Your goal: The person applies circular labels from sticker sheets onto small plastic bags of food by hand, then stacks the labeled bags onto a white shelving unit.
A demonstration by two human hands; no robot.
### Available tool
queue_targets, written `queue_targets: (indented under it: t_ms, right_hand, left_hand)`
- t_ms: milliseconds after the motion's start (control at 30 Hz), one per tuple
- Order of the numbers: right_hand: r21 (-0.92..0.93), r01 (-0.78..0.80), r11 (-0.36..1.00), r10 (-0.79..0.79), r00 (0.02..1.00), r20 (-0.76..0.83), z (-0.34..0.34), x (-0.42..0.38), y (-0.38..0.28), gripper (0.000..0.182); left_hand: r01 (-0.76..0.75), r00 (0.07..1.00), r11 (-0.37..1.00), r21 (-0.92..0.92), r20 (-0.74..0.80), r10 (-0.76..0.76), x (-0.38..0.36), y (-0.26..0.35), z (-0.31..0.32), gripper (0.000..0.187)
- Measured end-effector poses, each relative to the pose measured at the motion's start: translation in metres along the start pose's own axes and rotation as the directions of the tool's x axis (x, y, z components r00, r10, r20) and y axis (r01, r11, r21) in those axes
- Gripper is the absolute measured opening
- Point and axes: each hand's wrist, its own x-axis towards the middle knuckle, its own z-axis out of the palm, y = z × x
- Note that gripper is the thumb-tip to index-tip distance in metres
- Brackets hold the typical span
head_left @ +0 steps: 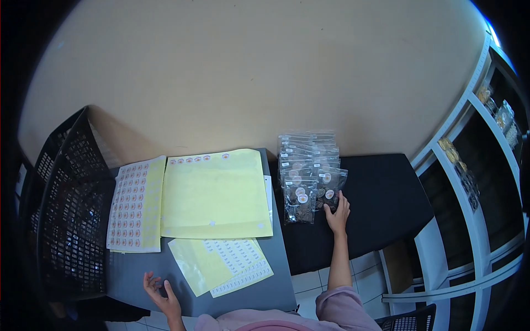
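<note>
Touching the clear bag [334, 180] at the front right of the bag pile [295, 156], the right hand [338, 213] is resting half curled, and I cannot tell if it is pinching. The pile is sitting on the black table [381, 204]. The left hand [162, 295] is hanging open by the yellow sheet [190, 265], holding nothing.

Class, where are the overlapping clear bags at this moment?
In the head view, the clear bags lie right of centre on the black tabletop, to the right of the large yellow sheet, with the right hand at their near right corner.
</note>
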Motion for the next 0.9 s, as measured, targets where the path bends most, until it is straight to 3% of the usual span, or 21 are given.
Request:
queue_targets:
  t_ms: [200,400,467,533,567,600,633,733,767,800,867,900]
  right_hand:
    - [-0.019,-0.002,1.0,0.003,0.999,0.038,-0.002,0.001,-0.003,0.072]
    - [0.122,0.104,0.987,-0.095,0.993,-0.074,0.001,0.0,0.003,0.072]
    - [0.171,0.096,0.981,-0.068,0.985,-0.158,0.004,0.001,0.007,0.066]
    - [0.377,0.04,0.926,0.083,0.948,-0.306,0.005,0.001,0.009,0.045]
    - [0.386,0.008,0.923,0.158,0.905,-0.396,0.005,0.001,0.013,0.036]
    - [0.397,-0.023,0.917,0.231,0.845,-0.482,0.002,0.0,0.01,0.028]
    - [0.304,0.01,0.953,0.183,0.78,-0.598,-0.002,-0.001,0.006,0.019]
    - [0.356,-0.029,0.934,0.224,0.823,-0.521,-0.019,-0.007,-0.031,0.024]
    - [0.308,0.098,0.946,0.107,0.804,-0.584,-0.022,-0.005,-0.057,0.021]
    - [0.314,0.112,0.943,0.096,0.81,-0.578,-0.026,-0.002,-0.078,0.021]
    - [0.217,0.212,0.953,-0.067,0.846,-0.529,-0.027,0.002,-0.124,0.011]
    - [0.279,0.319,0.906,-0.13,0.836,-0.533,-0.027,0.002,-0.154,0.006]
  left_hand:
    - [-0.004,1.0,1.0,0.011,-0.015,0.005,0.002,0.001,0.002,0.053]
    - [-0.023,0.999,0.999,-0.027,0.049,0.024,0.005,-0.007,0.0,0.052]
    - [-0.026,1.0,0.999,-0.027,-0.014,0.026,0.003,-0.008,0.0,0.047]
    - [0.039,0.999,0.968,-0.247,0.0,-0.04,0.004,-0.005,-0.003,0.039]
    - [0.145,0.987,0.951,-0.273,-0.031,-0.159,0.001,0.001,-0.004,0.03]
    - [0.146,0.986,0.95,-0.277,-0.033,-0.161,0.001,-0.002,-0.006,0.03]
    - [0.118,0.986,0.946,-0.303,-0.08,-0.149,-0.001,-0.006,-0.008,0.026]
    - [0.068,0.971,0.93,-0.362,-0.19,-0.145,0.001,-0.015,-0.008,0.022]
    - [0.045,0.955,0.921,-0.387,-0.253,-0.153,0.001,-0.016,-0.008,0.02]
    - [0.046,0.949,0.921,-0.387,-0.27,-0.161,0.002,-0.015,-0.008,0.02]
    - [0.05,0.958,0.895,-0.442,-0.231,-0.168,0.004,-0.011,-0.01,0.02]
    - [0.041,0.967,0.889,-0.457,-0.204,-0.15,0.002,-0.01,-0.012,0.021]
